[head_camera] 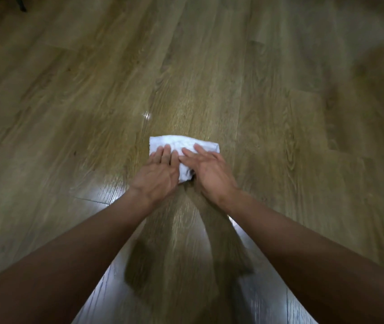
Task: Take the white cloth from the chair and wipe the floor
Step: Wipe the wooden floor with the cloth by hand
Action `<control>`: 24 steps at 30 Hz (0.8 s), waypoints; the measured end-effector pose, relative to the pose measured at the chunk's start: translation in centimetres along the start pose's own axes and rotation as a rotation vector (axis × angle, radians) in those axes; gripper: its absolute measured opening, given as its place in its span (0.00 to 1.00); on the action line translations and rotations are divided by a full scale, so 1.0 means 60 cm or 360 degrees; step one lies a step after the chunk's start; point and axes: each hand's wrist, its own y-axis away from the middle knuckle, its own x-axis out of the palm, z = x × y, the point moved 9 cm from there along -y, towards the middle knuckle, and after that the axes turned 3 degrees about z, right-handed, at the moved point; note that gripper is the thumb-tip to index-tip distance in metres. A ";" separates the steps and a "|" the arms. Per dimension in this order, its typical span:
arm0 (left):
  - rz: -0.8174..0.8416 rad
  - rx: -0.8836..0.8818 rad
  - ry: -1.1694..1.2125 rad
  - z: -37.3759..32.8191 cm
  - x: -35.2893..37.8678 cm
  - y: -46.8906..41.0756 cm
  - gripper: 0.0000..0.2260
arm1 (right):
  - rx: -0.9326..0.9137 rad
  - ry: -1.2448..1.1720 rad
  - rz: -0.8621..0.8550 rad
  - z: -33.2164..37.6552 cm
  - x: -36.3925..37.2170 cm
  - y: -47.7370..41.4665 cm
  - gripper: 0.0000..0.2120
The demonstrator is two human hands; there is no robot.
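A folded white cloth [184,143] lies flat on the wooden plank floor [268,108] in the middle of the view. My left hand [160,170] presses on its left part with straight fingers laid side by side. My right hand [206,168] presses on its right part, fingers straight and slightly spread. Both hands cover the near half of the cloth; its far edge and a strip between the hands show. The chair is out of sight.
Wood-look planks run away from me in every direction. Glossy light reflections lie on the floor under and between my forearms. A dark furniture leg [21,4] shows at the top left corner.
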 end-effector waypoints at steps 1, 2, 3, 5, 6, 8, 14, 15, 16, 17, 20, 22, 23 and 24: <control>0.0024 -0.0001 -0.0019 -0.001 -0.003 -0.014 0.25 | 0.0047 -0.0006 -0.0013 -0.009 -0.004 -0.007 0.24; 0.0043 -0.0002 -0.0034 -0.003 -0.005 -0.023 0.25 | 0.0085 -0.0006 -0.0015 -0.014 -0.005 -0.010 0.23; 0.0062 0.0001 -0.0042 -0.006 -0.004 -0.026 0.25 | 0.0107 -0.0004 -0.0010 -0.016 -0.002 -0.008 0.22; 0.0066 -0.0013 0.0023 -0.020 0.003 -0.009 0.25 | 0.0109 -0.0013 0.0002 -0.010 0.008 0.015 0.21; 0.0038 -0.0001 0.0059 -0.033 0.009 0.008 0.25 | 0.0099 -0.0034 -0.0004 -0.007 0.013 0.035 0.21; -0.0082 0.0079 0.0070 -0.070 0.018 0.045 0.24 | 0.0064 -0.0088 -0.0010 -0.006 0.022 0.086 0.21; 0.0022 0.0166 0.0053 -0.092 0.007 0.012 0.26 | 0.0142 -0.0037 0.0047 -0.050 0.018 0.112 0.23; 0.0045 0.0192 0.0011 -0.091 -0.004 -0.006 0.26 | 0.0180 -0.0034 0.0024 -0.062 0.007 0.092 0.23; 0.0073 0.0205 -0.0006 -0.089 -0.017 -0.023 0.26 | 0.0218 -0.0048 0.0022 -0.072 -0.004 0.073 0.23; 0.0091 0.0195 -0.0008 -0.086 -0.029 -0.035 0.27 | 0.0250 -0.0083 0.0027 -0.082 -0.012 0.057 0.22; 0.0117 0.0167 0.0001 -0.090 -0.046 -0.033 0.27 | 0.0261 -0.0210 0.0076 -0.091 -0.016 0.051 0.26; 0.0113 0.0215 -0.0037 -0.110 -0.031 -0.006 0.25 | 0.0226 -0.0214 0.0064 -0.080 -0.001 0.089 0.28; 0.0092 0.0248 -0.0032 -0.122 -0.021 0.011 0.25 | 0.0217 -0.0218 0.0022 -0.073 0.007 0.116 0.27; 0.0075 0.0280 -0.0009 -0.134 -0.011 0.027 0.25 | 0.0213 -0.0232 -0.0012 -0.067 0.015 0.146 0.26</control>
